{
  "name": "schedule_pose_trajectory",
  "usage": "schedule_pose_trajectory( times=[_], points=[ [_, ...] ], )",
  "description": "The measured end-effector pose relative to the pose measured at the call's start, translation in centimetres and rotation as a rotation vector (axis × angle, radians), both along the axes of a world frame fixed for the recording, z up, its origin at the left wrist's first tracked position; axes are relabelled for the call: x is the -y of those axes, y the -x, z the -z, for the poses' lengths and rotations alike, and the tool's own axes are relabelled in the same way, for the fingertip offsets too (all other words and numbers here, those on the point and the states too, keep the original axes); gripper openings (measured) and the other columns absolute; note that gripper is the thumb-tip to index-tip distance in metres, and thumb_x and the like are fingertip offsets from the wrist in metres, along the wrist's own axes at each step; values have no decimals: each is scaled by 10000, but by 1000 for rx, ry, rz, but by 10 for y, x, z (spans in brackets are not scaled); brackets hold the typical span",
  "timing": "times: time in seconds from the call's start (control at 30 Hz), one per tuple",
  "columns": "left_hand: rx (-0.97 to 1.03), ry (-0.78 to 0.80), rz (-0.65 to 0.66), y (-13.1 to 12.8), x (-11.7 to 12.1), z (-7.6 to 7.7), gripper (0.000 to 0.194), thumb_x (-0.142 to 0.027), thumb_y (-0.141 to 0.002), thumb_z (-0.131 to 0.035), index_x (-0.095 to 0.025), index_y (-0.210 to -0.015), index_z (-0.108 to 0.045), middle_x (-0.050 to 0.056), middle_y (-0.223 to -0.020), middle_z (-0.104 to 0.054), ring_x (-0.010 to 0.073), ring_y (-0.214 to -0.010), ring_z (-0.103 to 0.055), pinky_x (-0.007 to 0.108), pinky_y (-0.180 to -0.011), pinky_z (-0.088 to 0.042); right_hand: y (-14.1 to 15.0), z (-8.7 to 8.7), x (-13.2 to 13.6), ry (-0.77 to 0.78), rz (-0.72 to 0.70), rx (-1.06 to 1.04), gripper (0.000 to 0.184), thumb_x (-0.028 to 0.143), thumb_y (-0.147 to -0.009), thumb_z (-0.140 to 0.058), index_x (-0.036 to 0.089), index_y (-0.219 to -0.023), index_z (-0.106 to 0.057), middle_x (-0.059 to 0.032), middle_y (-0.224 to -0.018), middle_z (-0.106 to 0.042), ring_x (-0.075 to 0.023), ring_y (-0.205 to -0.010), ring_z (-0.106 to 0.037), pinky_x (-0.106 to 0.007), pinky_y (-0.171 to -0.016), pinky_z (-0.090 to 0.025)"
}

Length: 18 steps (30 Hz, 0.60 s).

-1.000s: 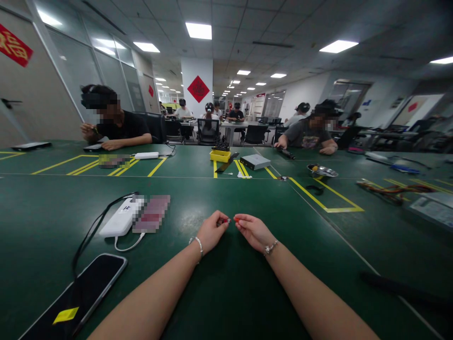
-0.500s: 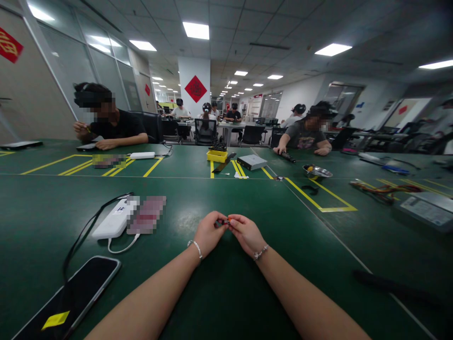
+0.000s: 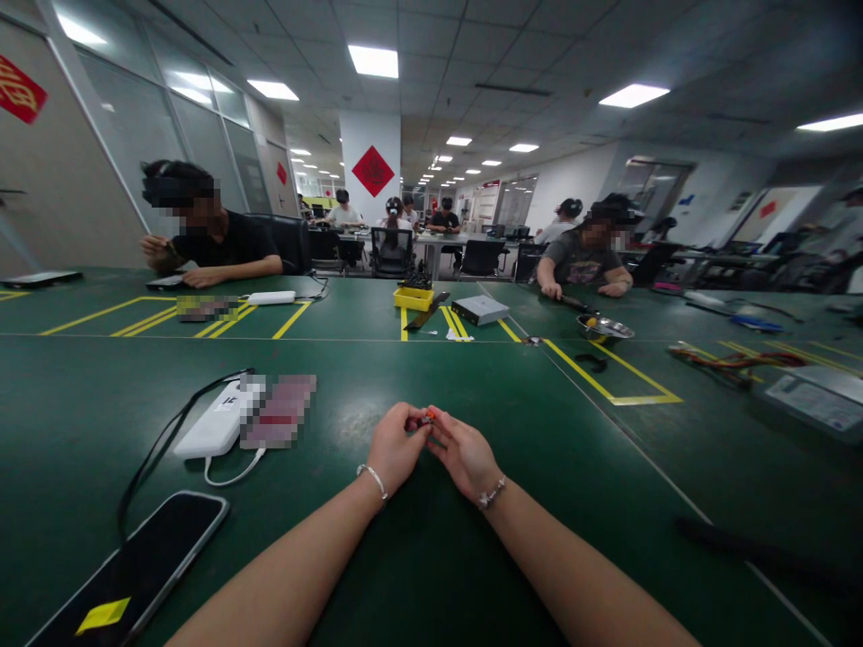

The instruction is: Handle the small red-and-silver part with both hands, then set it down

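Note:
My left hand [image 3: 395, 442] is closed in a pinch over the green table [image 3: 303, 503]. Between its fingertips sits a small dark piece [image 3: 425, 420] with a metallic glint, mostly covered by the fingers. My right hand [image 3: 470, 452] meets it from the other side, index finger and thumb at a tiny orange piece [image 3: 431, 413]. The two small pieces touch or nearly touch; their exact kind is too small to tell. The remaining right fingers are loosely curled, and both wrists wear silver bracelets.
To the left lie a white power bank [image 3: 219, 418] with cables and a dark phone [image 3: 135, 575]. Farther back are a yellow bin [image 3: 413, 296], a grey metal box [image 3: 481, 310] and a metal bowl [image 3: 610, 330]. A power supply unit [image 3: 815, 400] sits right. Two co-workers sit across.
My right hand has moved left, bringing the orange piece from apart to the dark piece in my left hand. The co-worker at right has shifted a dark tool towards the bowl.

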State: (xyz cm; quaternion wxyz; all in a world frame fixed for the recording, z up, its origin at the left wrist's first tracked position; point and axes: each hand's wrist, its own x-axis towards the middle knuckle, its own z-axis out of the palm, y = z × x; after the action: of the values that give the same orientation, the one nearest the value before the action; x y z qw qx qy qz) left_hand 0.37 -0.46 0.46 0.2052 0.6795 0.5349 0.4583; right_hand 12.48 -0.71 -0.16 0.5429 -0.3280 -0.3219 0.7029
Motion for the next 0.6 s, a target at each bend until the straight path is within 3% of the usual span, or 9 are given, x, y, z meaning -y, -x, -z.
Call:
schedule_pose_trajectory(
  times=[0.6],
  points=[
    [-36, -57, -49, 0, 7, -6, 87, -204, -688, -530, -176, -770, -526, 5, -727, -551, 129, -698, -524, 259, -639, -423, 6, -2, 5, -59, 56, 38, 265, 319, -653, -616, 154, -856, -652, -82, -898, -628, -178, -870, -541, -328, -756, -421]
  ],
)
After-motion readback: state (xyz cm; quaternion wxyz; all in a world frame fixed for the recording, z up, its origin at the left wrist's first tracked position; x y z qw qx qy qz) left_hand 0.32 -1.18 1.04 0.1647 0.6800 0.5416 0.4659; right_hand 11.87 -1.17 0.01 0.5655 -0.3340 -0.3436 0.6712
